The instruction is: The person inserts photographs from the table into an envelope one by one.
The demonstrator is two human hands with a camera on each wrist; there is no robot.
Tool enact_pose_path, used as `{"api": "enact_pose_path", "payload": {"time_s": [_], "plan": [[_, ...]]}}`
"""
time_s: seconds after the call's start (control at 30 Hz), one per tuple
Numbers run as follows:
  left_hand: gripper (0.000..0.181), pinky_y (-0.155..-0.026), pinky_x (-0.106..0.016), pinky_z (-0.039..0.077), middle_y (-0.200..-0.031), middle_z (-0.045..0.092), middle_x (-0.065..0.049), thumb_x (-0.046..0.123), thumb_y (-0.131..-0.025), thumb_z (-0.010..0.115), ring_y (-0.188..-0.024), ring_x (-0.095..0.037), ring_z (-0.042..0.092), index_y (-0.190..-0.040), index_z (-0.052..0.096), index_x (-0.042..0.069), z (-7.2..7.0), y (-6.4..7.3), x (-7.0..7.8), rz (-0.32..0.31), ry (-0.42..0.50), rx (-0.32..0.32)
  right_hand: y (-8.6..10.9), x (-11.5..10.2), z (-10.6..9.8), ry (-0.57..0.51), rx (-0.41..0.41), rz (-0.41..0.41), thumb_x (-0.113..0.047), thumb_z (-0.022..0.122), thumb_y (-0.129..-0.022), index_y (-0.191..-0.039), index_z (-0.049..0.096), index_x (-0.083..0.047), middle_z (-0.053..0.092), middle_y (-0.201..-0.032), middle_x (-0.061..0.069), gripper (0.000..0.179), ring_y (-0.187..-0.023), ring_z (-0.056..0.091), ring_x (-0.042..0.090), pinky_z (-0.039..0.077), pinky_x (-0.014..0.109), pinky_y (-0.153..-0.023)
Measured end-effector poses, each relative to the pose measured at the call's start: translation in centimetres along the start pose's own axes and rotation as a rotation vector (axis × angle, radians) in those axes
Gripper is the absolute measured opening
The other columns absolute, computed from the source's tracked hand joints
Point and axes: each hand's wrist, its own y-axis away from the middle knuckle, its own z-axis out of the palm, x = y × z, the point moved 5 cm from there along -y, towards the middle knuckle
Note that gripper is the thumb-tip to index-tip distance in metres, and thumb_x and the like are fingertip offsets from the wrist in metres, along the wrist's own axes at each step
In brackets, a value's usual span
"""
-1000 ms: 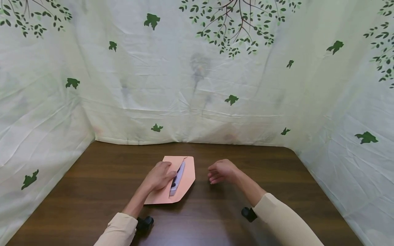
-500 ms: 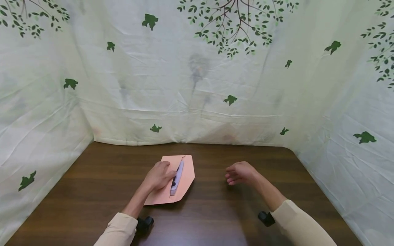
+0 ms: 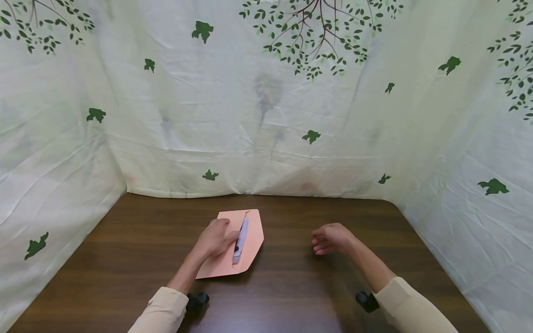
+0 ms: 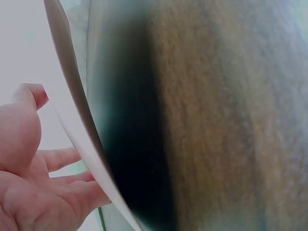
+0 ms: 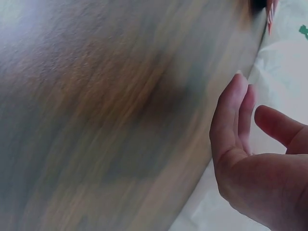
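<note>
A pink envelope (image 3: 253, 240) is held tilted over the table, its pointed flap side facing right. My left hand (image 3: 213, 238) grips it, the thumb over the edge of its opening and the other fingers behind. A pale lavender strip with a dark mark (image 3: 242, 236) shows inside the opening; I cannot tell whether it is a card or the lining. In the left wrist view, the thumb tip bends over the paper edge of the envelope (image 4: 79, 127). To the right, apart from the envelope, my right hand (image 3: 336, 238) hovers with loosely bent fingers, holding nothing.
The brown wood-grain table (image 3: 275, 300) extends beneath both hands. A white cloth (image 3: 233, 115) printed with leaves and branches hangs behind the table and along both sides. Dark camera mounts (image 3: 367, 301) sit at the wrists.
My right hand has moved right, away from the envelope, and slightly nearer. The left hand and the envelope have stayed almost in place, while the visible opening has narrowed slightly.
</note>
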Motion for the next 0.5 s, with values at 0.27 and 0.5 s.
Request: {"api": "enact_pose_path", "payload": {"time_s": [0.27,0.5], "plan": [[0.062,-0.108,-0.055,0.042,-0.141,0.052,-0.03,0.032,-0.095,0.065,-0.132,-0.043,0.05,-0.139,0.051,-0.01,0.3,0.4,-0.2,-0.028,0.004,0.006,0.3,0.9,-0.4,0.036,0.011,-0.016,-0.012,0.055,-0.101,-0.124,0.054,0.014,0.065,-0.087,0.012,0.034,-0.071,0.067,0.02,0.06,0.036,-0.071],[0.066,-0.109,-0.055,0.041,-0.144,0.05,-0.029,0.034,-0.094,0.064,-0.134,-0.042,0.049,-0.141,0.049,-0.01,0.5,0.3,-0.1,-0.038,-0.026,0.003,0.4,1.2,-0.8,0.053,0.068,-0.014,-0.014,0.057,-0.1,-0.121,0.058,0.011,0.066,-0.088,0.014,0.033,-0.069,0.066,0.02,0.06,0.036,-0.068]]}}
